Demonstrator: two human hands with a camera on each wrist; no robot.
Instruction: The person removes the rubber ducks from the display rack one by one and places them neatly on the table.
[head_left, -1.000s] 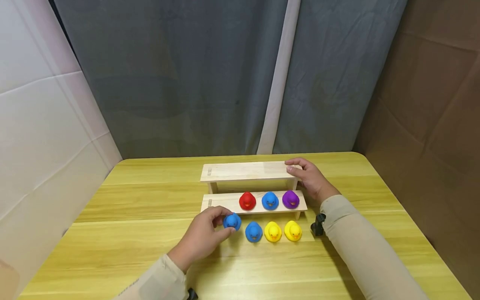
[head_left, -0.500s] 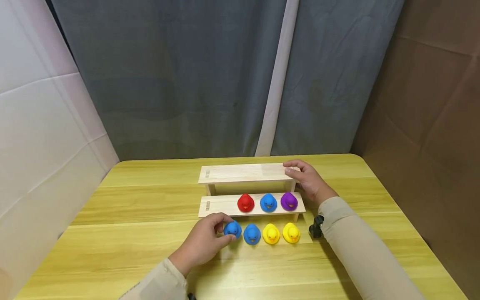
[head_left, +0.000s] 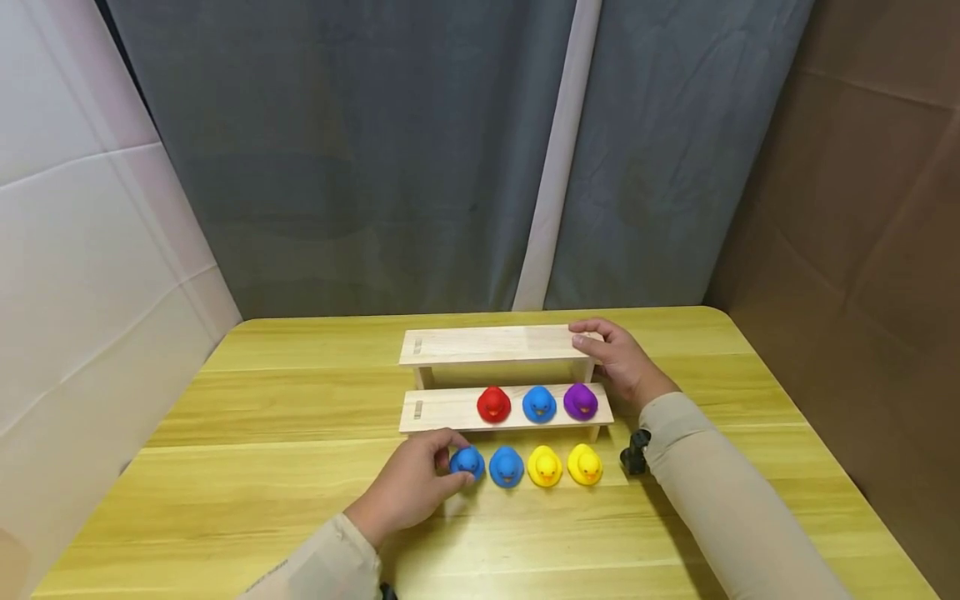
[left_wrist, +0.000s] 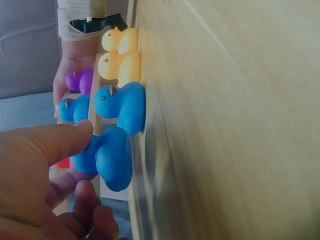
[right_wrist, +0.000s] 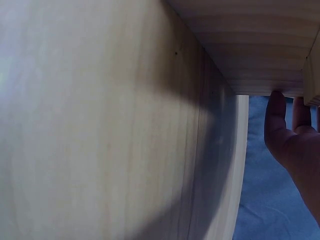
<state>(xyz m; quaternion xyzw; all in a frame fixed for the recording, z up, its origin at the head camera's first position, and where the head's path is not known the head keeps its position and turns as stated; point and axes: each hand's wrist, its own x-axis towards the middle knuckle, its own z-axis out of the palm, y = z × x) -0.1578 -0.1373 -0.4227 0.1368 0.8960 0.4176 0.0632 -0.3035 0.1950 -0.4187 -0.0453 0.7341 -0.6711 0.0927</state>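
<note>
My left hand [head_left: 411, 479] pinches a blue rubber duck [head_left: 468, 462] between thumb and fingers, at the left end of a front row on the table. In the left wrist view this duck [left_wrist: 114, 159] is tilted a little; whether its base touches the table I cannot tell. Beside it stand a second blue duck [head_left: 507, 467] and two yellow ducks [head_left: 545, 467]. My right hand [head_left: 621, 358] grips the right end of the upper wooden shelf [head_left: 487, 343]. In the right wrist view, fingertips [right_wrist: 276, 100] touch the wood.
On the lower wooden shelf [head_left: 442, 410] sit a red duck [head_left: 493, 405], a blue duck [head_left: 539, 404] and a purple duck [head_left: 581, 402]. A grey curtain [head_left: 360, 167] hangs behind the wooden table [head_left: 285, 400], with fabric walls on both sides.
My left hand has lowered the blue duck from in front of the lower shelf into line with the front row. The right hand stays on the upper shelf.
</note>
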